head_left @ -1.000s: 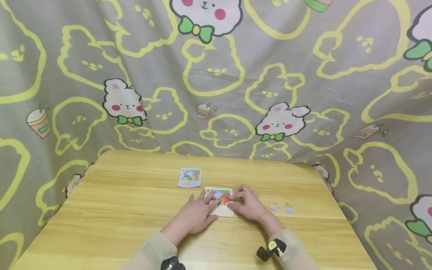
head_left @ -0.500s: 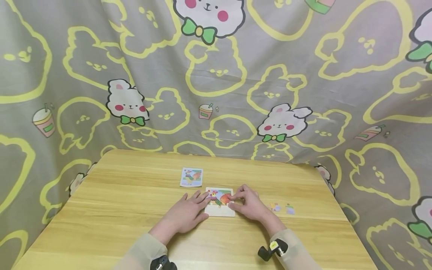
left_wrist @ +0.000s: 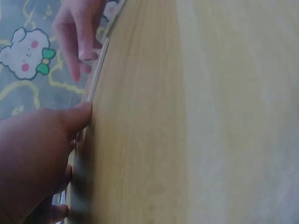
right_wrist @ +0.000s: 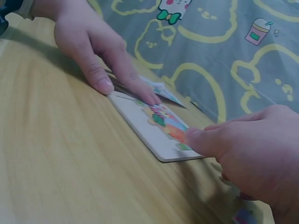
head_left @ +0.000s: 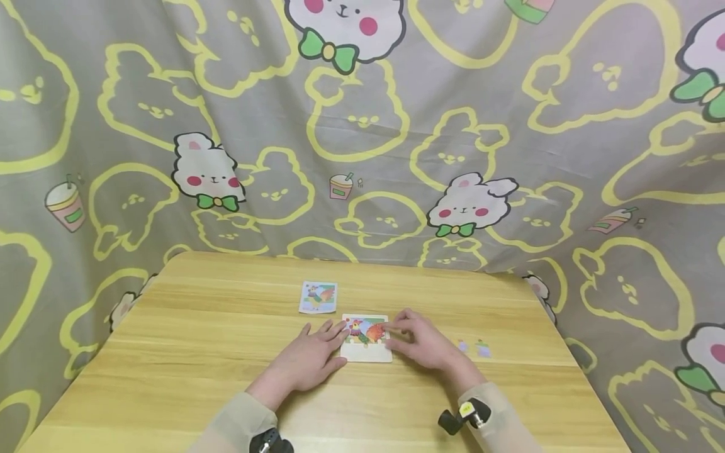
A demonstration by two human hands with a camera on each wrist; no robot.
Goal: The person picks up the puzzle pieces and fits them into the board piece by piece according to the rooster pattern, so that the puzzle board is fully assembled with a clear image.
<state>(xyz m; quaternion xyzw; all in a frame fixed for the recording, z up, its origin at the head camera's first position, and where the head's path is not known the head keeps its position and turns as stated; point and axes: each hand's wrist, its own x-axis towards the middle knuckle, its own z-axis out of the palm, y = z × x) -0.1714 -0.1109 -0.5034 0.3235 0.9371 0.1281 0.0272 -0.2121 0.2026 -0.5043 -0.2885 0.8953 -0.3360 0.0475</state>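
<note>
A jigsaw puzzle (head_left: 365,330) with a red-tailed rooster picture lies in a white tray (head_left: 368,353). Its upper part holds joined pieces, while the lower strip shows bare white. My left hand (head_left: 306,357) lies flat at the tray's left side, straight fingertips touching that edge. At the right side is my right hand (head_left: 421,340), thumb and forefinger apart and loosely bent by the puzzle's edge. The right wrist view has the right thumb (right_wrist: 198,140) over the puzzle's corner. Between the right fingers I see no piece.
Loose puzzle pieces (head_left: 483,348) lie right of the right hand, one partly hidden by the wrist. Behind the tray, to the left, is a square picture card (head_left: 318,297) showing the same rooster. A patterned curtain (head_left: 362,157) hangs behind the wooden table (head_left: 198,314).
My left hand has drawn back left off the puzzle, uncovering the rooster. The right hand has shifted slightly right, its thumb and forefinger easing away from the puzzle's right edge.
</note>
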